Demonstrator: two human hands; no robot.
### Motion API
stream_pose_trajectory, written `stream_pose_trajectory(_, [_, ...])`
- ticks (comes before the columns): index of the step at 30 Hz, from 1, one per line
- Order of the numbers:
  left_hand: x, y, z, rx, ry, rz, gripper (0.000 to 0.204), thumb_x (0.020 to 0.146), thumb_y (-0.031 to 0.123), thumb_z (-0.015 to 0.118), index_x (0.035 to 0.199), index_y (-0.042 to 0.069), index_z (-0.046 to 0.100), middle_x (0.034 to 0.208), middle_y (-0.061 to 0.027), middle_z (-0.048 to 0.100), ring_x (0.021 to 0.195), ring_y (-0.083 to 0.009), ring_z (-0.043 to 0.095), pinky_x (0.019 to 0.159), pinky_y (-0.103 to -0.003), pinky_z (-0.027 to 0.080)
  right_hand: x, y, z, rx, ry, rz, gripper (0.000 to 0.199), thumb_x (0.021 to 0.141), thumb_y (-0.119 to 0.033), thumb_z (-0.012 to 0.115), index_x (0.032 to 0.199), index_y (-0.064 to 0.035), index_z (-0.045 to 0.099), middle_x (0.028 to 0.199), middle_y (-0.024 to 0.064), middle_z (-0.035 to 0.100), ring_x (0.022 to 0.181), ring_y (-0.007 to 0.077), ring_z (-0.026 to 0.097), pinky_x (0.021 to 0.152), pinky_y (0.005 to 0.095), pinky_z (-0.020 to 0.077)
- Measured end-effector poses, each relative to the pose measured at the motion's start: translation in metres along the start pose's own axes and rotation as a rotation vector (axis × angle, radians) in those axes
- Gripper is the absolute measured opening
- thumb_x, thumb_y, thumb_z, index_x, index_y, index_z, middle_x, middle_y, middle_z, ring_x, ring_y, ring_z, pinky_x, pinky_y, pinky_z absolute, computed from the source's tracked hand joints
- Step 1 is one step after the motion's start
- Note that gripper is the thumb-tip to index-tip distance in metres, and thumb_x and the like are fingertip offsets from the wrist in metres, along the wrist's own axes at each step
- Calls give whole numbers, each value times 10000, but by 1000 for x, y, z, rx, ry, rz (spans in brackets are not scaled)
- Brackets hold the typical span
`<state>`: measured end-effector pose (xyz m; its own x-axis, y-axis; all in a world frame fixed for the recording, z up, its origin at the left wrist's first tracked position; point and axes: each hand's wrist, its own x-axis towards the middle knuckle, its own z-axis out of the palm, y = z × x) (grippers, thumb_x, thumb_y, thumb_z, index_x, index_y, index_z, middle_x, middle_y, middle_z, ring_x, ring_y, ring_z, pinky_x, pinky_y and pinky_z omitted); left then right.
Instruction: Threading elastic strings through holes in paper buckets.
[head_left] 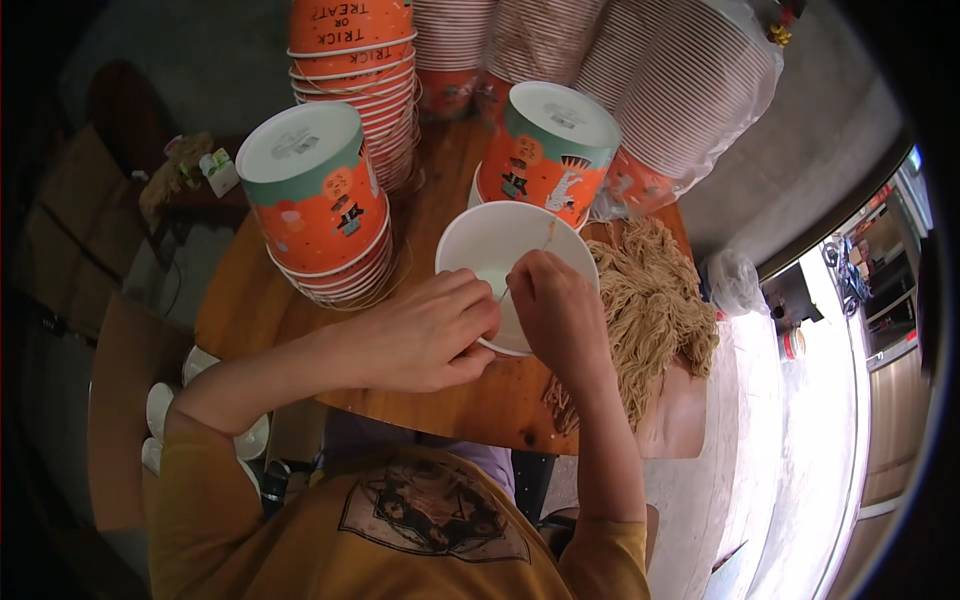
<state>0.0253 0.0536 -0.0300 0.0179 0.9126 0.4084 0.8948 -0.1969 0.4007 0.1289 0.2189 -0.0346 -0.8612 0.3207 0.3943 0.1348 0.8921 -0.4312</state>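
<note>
A white paper bucket (500, 240) lies open-mouthed toward me on the round wooden table (470, 400). My left hand (425, 330) grips its near rim from the left. My right hand (560, 310) pinches a thin tan string at the rim, and a strand of it runs up inside the bucket. A heap of tan twine handles (655, 300) lies just right of my right hand.
Stacks of upside-down orange printed buckets stand at the left (320, 200), behind the white one (550, 150) and at the back (355, 60). Bagged stacks of cups (680, 90) lean at the back right. White cups (160, 410) sit on the floor, lower left.
</note>
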Motion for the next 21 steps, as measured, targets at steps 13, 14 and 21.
stream_pose_trajectory(13, [6,-10,-9,-186,-41,117,132,772,56,593,855,22,496,841,-114,508,858,-300,510,784,-403,447,3,8,-8,83,18,25,170,911,-200,568,873,-36,593,845,167,632,761,356,623,667,444,483])
stream_pose_trajectory(14, [2,-12,-14,-172,-37,119,139,766,39,597,862,24,497,850,-112,509,856,-295,509,774,-394,447,3,5,-18,205,-40,40,176,894,-210,610,893,-34,617,823,148,627,717,307,608,646,405,476])
stream_pose_trajectory(21, [-24,1,-83,-425,-108,-207,112,861,104,605,940,55,542,939,-62,553,844,-138,570,724,-275,462,-5,-20,-72,455,-591,-155,196,812,-175,745,943,-46,677,767,59,605,644,159,558,576,287,424])
